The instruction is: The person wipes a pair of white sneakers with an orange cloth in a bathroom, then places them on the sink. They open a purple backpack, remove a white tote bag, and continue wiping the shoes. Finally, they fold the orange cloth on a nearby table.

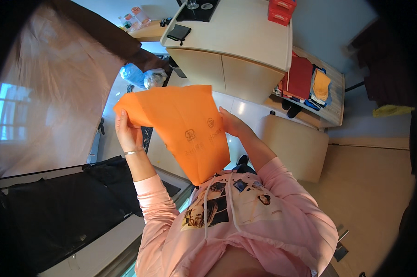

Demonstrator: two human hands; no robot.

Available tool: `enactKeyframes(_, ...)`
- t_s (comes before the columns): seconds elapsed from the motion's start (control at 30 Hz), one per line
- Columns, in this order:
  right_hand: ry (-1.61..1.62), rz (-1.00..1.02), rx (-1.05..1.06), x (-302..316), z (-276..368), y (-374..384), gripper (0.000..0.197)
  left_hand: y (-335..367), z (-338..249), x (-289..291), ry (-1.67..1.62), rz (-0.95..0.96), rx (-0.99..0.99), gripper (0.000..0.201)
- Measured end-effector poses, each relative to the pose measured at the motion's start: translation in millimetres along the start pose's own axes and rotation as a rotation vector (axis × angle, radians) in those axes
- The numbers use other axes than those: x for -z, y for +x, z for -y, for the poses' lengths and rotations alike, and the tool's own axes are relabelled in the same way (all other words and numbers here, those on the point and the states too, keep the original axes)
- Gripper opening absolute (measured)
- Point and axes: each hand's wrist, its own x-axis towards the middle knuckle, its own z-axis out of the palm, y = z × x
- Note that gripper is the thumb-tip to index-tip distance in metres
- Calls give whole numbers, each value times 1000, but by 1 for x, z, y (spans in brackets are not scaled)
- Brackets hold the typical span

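A flat orange sheet [190,124] of thin material, perhaps a folded bag, hangs in front of my body with faint dark print on it. My left hand [128,131], with a bangle at the wrist, is closed on its upper left corner, which folds over the fingers. At the right edge my right hand [230,123] grips the sheet; most of its fingers are hidden behind it. The lower end narrows to a corner close to the front of my pink hoodie [268,217].
Ahead stands a pale cabinet [245,27] with a dark wallet-like item [179,33] on top. Folded clothes [305,81] lie on a shelf to the right, above a beige box-like seat [294,147]. Blue and clear plastic bags [141,76] rest on the floor. A translucent sheet hangs left.
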Motion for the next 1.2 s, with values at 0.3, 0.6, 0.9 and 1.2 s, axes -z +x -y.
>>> enactKeyframes(0.3,-284,-209,233,-71,90,76,29,83,3,116,-92,-143,3,34)
enactKeyframes(0.6,-1552,-315,817,-152,174,59,14,101,117,180,1149,-187,637,53)
enactKeyframes(0.9,-2174,-57,952,-172,205,9,17,155,147,25,-59,144,597,51)
enactKeyframes(1.2,-2154,-263,944,-127,219,-27,21,190,137,-45,-380,43,492,32)
